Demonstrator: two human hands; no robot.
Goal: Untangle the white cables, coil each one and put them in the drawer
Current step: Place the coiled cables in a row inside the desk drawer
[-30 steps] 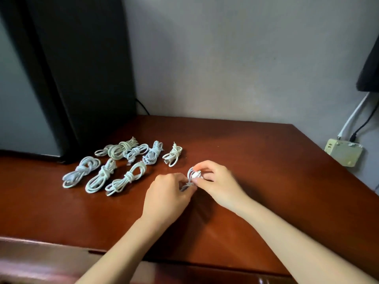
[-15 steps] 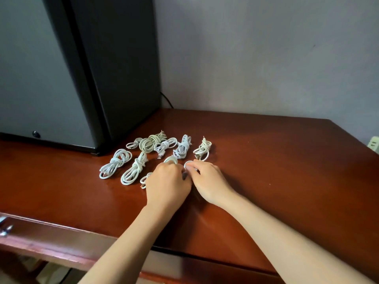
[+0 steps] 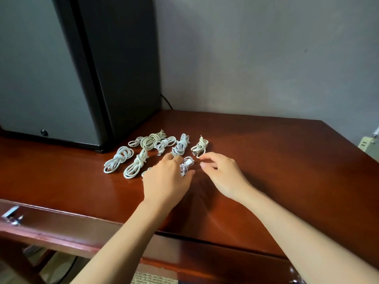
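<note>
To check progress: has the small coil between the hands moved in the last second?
Yes. The small coil moved left: before it was right of the rightmost coil, now it lies just left of it.

Coiled white cables [image 3: 118, 159]: nine, grouped toward the back-left corner of the counter [image 3: 276, 160]. One coil [image 3: 146, 172] is mostly covered by the left hand [image 3: 166, 181]; the small loop [image 3: 134, 142] may belong to its neighbour. Hands: two, counting the right hand [image 3: 221, 175]. Black appliance [image 3: 114, 68]: one. Drawer [image 3: 61, 224]: one, front-left edge.
</note>
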